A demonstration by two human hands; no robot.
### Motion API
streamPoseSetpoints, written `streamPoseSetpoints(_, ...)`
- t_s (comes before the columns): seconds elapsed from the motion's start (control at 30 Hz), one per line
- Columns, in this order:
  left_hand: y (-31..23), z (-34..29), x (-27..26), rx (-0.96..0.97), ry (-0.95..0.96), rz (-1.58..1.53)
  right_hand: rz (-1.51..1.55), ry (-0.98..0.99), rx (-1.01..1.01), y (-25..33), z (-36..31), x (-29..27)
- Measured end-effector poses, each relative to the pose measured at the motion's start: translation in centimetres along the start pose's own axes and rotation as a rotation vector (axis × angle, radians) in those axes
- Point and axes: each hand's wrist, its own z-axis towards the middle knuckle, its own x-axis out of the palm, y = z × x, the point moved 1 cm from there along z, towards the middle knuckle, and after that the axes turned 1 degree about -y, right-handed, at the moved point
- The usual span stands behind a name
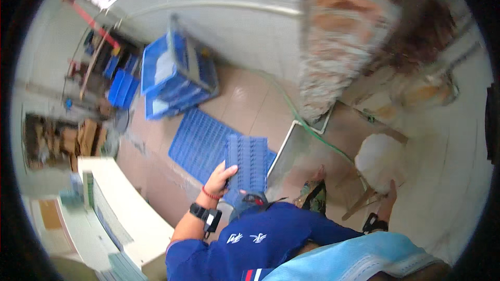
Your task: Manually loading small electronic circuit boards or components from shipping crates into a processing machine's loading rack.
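Note:
My left hand [221,179] is closed around the left edge of a flat blue-grey ribbed plastic panel [247,161], with the thumb lying on its face. The panel is held out in front of my body. Over on the right, my right hand [388,193] is at the lower edge of a rounded white object [379,161]. That object is blurred, so its kind cannot be told. Most of the right hand's fingers are smeared or hidden, and whether they grip it is unclear.
A blue slatted mat [200,138] lies on the tiled floor. Behind it stand stacked blue crates [179,75]. A green hose [286,96] and white pipe [281,151] run along the floor. A white cabinet-like unit [127,205] is at left, and wooden legs [359,204] are at right.

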Motion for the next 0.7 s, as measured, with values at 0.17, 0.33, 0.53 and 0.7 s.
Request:
streamPoseSetpoints(0.17,-0.3,-4.1,-8.3,0.178,-0.129,-0.113,0.069,0.232,0.154,-0.1,-6.8,10.5)
streamPoseSetpoints(0.33,0.2,-10.4,-13.3,0.305,-0.346,-0.247,-0.13,0.462,0.438,-4.6,-7.9,22.4)
streamPoseSetpoints(0.53,4.6,-12.6,-15.0,0.599,-0.682,-0.577,-0.63,1.036,0.256,-3.2,-7.6,41.5)
streamPoseSetpoints(0.7,6.8,-24.3,-23.1,0.782,-0.772,-0.581,-0.605,0.993,0.423,-9.3,-19.0,51.8)
